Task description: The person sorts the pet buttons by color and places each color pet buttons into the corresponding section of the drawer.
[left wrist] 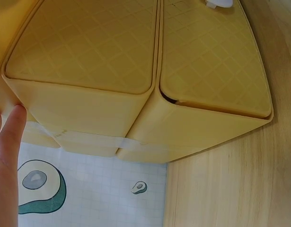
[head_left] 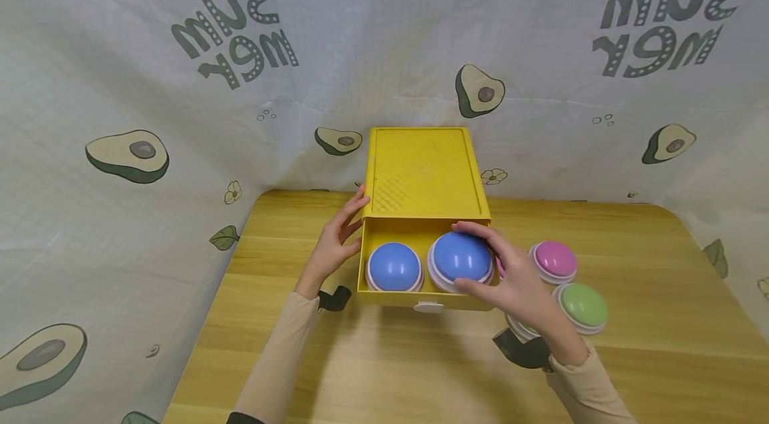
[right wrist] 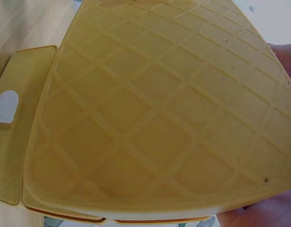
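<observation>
The right hand [head_left: 523,280] grips a blue dome [head_left: 462,257], fingers curled, over the drawer's [head_left: 384,298] right half; its underside is hidden. Its bulge points up, the outline too round for a long axis. A pink dome [head_left: 500,268] is mostly covered. The left hand [head_left: 333,240], fingers spread, touches the box [head_left: 429,170].

Wooden tabletop [head_left: 288,237]: below the right hand's [head_left: 518,277] grip
Yellow cabinet [head_left: 423,170]: beneath and beyond it
Pink dome [head_left: 555,258]: right
Green dome [head_left: 584,306]: right, nearer the wrist

left blue dome [head_left: 394,267] inside open yellow drawer [head_left: 378,299] — right blue dome [head_left: 461,257] inside or above
</observation>
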Demonstrator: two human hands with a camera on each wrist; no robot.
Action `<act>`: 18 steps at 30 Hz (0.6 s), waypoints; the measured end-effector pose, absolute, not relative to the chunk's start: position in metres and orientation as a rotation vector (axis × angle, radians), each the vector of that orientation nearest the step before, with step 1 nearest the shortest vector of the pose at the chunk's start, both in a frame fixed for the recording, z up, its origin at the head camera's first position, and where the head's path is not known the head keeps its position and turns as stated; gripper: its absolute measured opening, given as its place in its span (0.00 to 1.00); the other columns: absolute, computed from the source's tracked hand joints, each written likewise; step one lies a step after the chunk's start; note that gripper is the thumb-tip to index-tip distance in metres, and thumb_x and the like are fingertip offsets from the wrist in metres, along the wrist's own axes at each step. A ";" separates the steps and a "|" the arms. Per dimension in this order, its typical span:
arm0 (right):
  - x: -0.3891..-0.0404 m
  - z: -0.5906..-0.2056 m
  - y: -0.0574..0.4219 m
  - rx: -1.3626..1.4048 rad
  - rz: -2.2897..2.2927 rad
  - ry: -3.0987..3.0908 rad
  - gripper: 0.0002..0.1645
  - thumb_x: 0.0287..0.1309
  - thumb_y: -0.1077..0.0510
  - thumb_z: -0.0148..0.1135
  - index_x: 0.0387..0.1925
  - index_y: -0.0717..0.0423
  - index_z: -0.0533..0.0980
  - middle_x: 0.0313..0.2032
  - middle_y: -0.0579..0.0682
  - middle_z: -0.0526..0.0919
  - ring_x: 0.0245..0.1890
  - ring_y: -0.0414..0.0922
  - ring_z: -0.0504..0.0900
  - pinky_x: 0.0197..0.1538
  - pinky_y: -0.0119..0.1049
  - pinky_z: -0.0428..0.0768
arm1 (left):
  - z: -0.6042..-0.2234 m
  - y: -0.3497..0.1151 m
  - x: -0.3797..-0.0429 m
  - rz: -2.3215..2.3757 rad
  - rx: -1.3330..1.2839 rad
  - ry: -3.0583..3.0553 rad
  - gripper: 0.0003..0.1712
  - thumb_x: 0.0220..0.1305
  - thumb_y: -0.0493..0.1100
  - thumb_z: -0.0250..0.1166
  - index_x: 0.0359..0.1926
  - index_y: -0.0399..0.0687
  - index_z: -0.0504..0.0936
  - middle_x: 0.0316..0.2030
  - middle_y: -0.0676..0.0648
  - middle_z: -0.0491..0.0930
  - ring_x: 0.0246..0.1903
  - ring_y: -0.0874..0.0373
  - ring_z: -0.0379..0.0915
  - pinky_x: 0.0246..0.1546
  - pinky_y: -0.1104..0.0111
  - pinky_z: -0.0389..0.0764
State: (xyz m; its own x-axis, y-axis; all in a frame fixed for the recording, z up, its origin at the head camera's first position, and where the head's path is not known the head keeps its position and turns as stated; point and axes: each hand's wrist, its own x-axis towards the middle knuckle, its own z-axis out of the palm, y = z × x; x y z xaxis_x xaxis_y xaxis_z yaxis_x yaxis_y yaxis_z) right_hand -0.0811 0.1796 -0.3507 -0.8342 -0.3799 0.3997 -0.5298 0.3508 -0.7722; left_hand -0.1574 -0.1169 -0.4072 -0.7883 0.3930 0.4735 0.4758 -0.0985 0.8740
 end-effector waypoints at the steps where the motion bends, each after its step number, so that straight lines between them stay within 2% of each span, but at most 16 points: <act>1: -0.081 -0.351 0.179 0.826 1.466 -2.466 0.45 0.41 0.69 0.76 0.63 0.58 0.67 0.61 0.53 0.72 0.58 0.40 0.70 0.56 0.25 0.70 | -0.407 -0.117 -0.157 -2.052 -0.995 -2.068 0.37 0.51 0.13 0.53 0.65 0.25 0.59 0.72 0.35 0.46 0.70 0.43 0.47 0.62 0.48 0.61; 9: -0.080 -0.352 0.180 0.801 1.335 -2.518 0.45 0.41 0.66 0.77 0.63 0.55 0.68 0.59 0.48 0.74 0.57 0.45 0.71 0.56 0.25 0.69 | -0.407 -0.116 -0.155 -2.049 -0.989 -2.070 0.38 0.52 0.14 0.53 0.65 0.28 0.60 0.72 0.36 0.46 0.70 0.43 0.48 0.62 0.48 0.61; 14: -0.081 -0.351 0.181 0.837 1.316 -2.502 0.42 0.42 0.69 0.75 0.61 0.58 0.69 0.58 0.51 0.75 0.60 0.42 0.69 0.62 0.27 0.65 | -0.407 -0.116 -0.154 -2.047 -0.988 -2.073 0.37 0.52 0.14 0.54 0.65 0.27 0.59 0.73 0.37 0.46 0.70 0.44 0.48 0.62 0.48 0.61; 18: -0.079 -0.351 0.182 0.859 1.352 -2.466 0.39 0.45 0.71 0.72 0.61 0.59 0.69 0.58 0.53 0.75 0.61 0.39 0.69 0.62 0.28 0.64 | -0.407 -0.116 -0.153 -2.044 -0.988 -2.071 0.36 0.53 0.15 0.55 0.65 0.26 0.59 0.72 0.37 0.47 0.70 0.44 0.48 0.62 0.48 0.61</act>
State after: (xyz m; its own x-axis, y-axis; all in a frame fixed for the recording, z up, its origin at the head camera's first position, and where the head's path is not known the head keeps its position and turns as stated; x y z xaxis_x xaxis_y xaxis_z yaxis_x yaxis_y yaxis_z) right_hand -0.0794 0.1816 -0.3510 -0.8107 -0.3934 0.4336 -0.5771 0.4124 -0.7049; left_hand -0.1531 -0.1159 -0.4072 -0.7911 0.3872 0.4735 0.4786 -0.0901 0.8734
